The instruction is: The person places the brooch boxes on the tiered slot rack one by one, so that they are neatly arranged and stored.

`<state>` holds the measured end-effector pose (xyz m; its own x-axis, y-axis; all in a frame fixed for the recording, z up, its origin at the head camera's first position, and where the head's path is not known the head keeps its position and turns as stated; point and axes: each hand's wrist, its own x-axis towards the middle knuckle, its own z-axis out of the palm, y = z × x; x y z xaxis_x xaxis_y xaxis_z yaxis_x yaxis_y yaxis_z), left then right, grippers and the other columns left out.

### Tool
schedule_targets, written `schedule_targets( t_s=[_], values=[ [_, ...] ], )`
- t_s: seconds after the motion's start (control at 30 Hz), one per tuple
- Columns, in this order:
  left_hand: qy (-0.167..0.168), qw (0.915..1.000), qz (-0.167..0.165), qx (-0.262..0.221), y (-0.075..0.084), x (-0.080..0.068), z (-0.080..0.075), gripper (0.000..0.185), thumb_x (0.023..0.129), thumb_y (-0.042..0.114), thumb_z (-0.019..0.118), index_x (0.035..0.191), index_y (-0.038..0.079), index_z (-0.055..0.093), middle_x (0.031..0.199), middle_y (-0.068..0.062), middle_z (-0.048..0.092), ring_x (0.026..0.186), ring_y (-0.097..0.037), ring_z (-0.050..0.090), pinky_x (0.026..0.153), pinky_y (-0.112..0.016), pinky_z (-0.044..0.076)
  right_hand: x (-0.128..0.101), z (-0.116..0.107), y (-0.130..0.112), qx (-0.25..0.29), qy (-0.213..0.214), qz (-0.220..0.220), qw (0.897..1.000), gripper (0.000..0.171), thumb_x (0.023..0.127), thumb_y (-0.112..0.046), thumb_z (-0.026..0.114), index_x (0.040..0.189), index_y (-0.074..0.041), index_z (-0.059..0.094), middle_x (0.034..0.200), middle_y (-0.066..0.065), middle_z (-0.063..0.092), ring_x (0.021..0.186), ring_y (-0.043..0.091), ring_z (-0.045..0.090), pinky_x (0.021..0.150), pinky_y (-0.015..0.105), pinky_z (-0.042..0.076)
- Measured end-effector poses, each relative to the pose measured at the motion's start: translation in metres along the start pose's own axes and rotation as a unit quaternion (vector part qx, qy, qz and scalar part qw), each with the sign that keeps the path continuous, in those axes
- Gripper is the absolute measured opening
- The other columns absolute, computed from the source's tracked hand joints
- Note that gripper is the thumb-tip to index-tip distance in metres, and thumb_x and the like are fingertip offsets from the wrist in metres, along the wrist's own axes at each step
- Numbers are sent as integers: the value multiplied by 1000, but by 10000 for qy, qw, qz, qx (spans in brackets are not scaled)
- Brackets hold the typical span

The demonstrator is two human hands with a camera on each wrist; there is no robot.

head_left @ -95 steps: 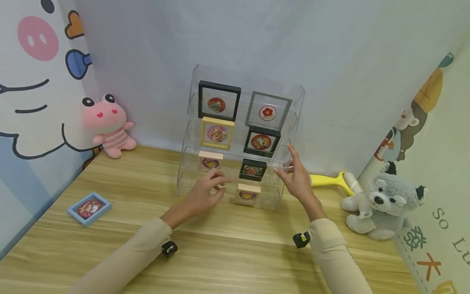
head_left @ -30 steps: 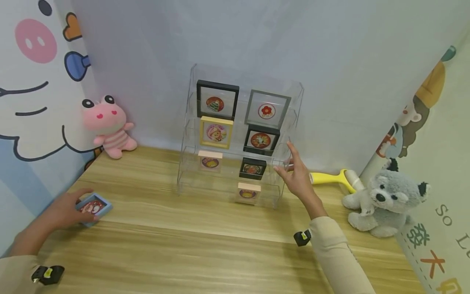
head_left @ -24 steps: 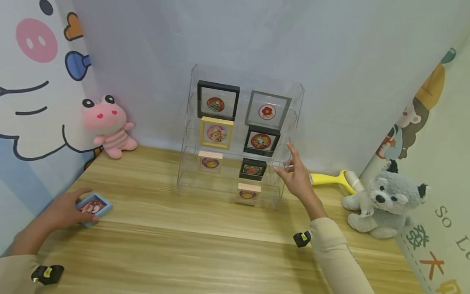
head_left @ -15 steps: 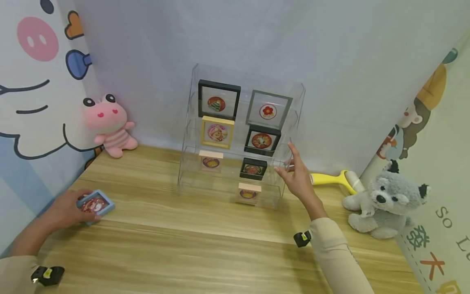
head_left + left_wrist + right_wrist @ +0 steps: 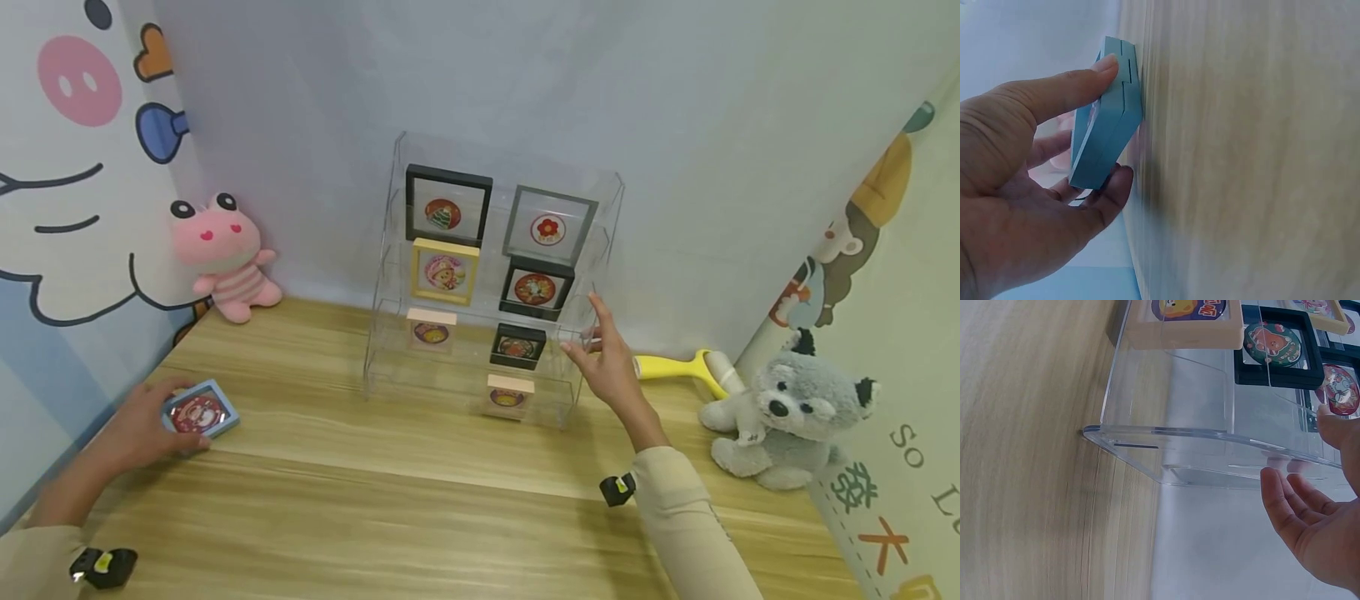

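Note:
At the left of the table, my left hand (image 5: 138, 425) pinches a small light-blue display frame (image 5: 201, 410) with a red round badge inside. In the left wrist view the thumb lies on one edge of the blue frame (image 5: 1107, 119), fingers around the other side, and it tilts up from the tabletop. A clear acrylic tiered stand (image 5: 465, 375) stands at the middle back, bearing several framed badges. My right hand (image 5: 609, 362) is at the stand's right side, thumb toward the front, fingers fairly straight along the side panel (image 5: 1210, 456); whether they touch it is unclear.
On the stand are a black frame (image 5: 448, 204), a grey frame (image 5: 550, 225) and a yellow frame (image 5: 444, 272), among others. A pink frog plush (image 5: 225, 254) sits back left. At right are a yellow-handled roller (image 5: 675, 367) and a grey dog plush (image 5: 795, 408).
My left hand has gone from the stand's front to the blue frame at the left, gripped it, and shifted it slightly right while turning it. The right hand has stayed by the stand.

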<state>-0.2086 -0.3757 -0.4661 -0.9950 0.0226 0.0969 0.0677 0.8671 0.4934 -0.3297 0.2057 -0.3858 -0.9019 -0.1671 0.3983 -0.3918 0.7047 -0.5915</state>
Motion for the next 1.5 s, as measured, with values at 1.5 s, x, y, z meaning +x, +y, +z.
schedule_targets(
  t_s=[1.5],
  values=[
    [1384, 9815, 1275, -354, 22, 7, 0, 51, 67, -8, 74, 115, -1, 59, 97, -25, 57, 67, 2, 56, 58, -19, 42, 1, 0, 2, 5, -8, 3, 10000, 81, 86, -26, 65, 147, -35, 13, 102, 21, 56, 90, 34, 60, 70, 47, 50]
  ],
)
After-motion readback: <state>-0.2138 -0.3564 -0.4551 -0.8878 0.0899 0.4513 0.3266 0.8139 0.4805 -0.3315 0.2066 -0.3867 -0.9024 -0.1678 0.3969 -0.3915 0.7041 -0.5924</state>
